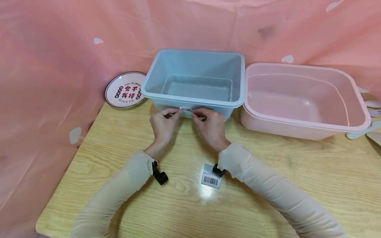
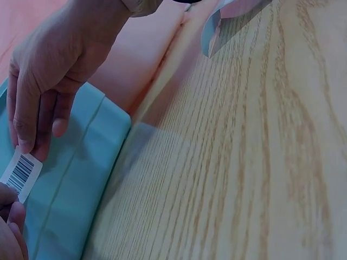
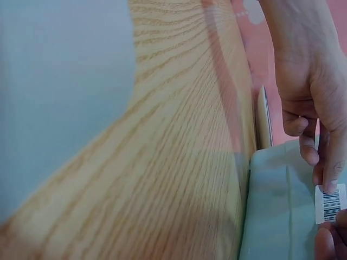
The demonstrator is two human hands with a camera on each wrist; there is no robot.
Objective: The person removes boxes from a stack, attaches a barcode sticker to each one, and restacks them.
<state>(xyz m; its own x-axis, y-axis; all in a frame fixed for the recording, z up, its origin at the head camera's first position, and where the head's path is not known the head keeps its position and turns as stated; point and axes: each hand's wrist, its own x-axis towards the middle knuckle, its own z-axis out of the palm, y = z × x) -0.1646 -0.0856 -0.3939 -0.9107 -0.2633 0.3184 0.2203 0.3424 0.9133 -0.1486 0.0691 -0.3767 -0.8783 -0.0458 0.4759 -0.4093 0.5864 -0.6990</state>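
Note:
A small white barcode label (image 1: 186, 109) is held stretched sideways between both hands at the front wall of the light blue plastic bin (image 1: 202, 64), just under its rim. My left hand (image 1: 163, 127) pinches the label's left end between thumb and fingertips. At the other end, my right hand (image 1: 211, 127) pinches it the same way. In the left wrist view the label (image 2: 21, 174) lies close over the blue wall, its black bars facing outward. The right wrist view shows the label (image 3: 331, 203) too, with fingertips covering parts of both ends.
A label sheet (image 1: 210, 180) with another barcode lies on the wooden table (image 1: 172, 211), partly behind the right wrist strap. To the right of the blue bin stands a pink bin (image 1: 300, 122). A printed plate (image 1: 126, 91) is on the left. Several utensils (image 1: 358, 132) lie far right.

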